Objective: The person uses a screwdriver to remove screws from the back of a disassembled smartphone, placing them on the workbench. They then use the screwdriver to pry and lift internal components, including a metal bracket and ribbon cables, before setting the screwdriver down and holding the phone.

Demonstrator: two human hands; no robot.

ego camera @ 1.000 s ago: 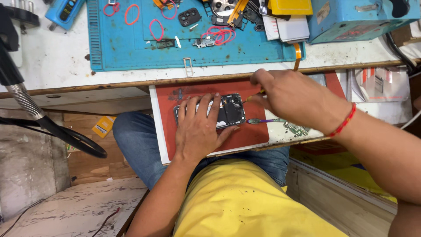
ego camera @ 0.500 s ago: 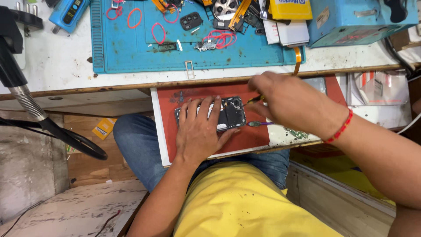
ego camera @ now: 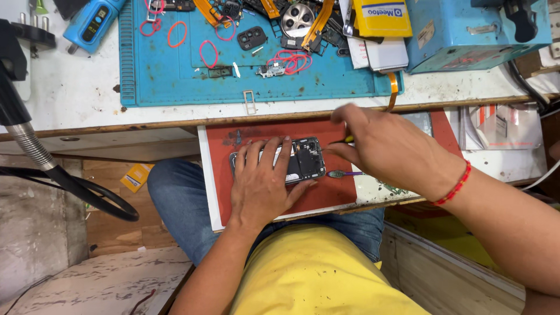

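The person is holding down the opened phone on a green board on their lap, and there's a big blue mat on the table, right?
Not quite. The board is red, not green, as the head view shows. The left hand does press the opened phone down on it, and the blue mat lies on the table.

An opened phone (ego camera: pixel 291 161) lies on a board (ego camera: pixel 326 195) resting across the person's lap, just before the tabletop's (ego camera: pixel 70 99) near edge. The left hand (ego camera: pixel 259 186) lies flat on the phone; the right hand (ego camera: pixel 391 151) is at its right end. A mat (ego camera: pixel 175 76) with small parts lies farther back on the tabletop.
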